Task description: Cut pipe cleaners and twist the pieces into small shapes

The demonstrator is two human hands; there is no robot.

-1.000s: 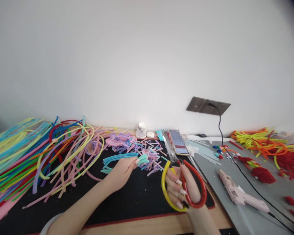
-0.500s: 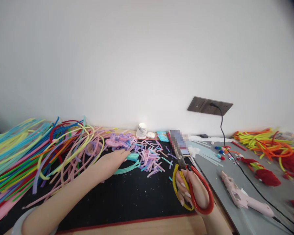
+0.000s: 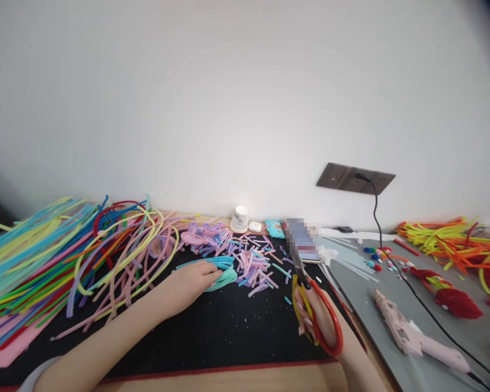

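The right hand (image 3: 323,311) clasps metal scissors (image 3: 299,267) with rounded handles. The left hand (image 3: 194,277) covers fuzzy, curved turquoise stems (image 3: 227,277); its grip I cannot tell.

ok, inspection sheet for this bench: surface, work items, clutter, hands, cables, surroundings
Surface: black mat, red edging; grey mat at right.
Work items: bundle, blue-green; scissors, yellow and red handles.
Clutter: cut bits beside bundle; long stems at left; phone; cup; glue gun on grey mat.
Hands: left hand at bundle, grip unclear; right hand in scissors handles.
Cables: black cord runs from socket across grey mat and out of frame; glue gun also has a lead.
Surroundings: pale wall behind; other people: nothing seen.
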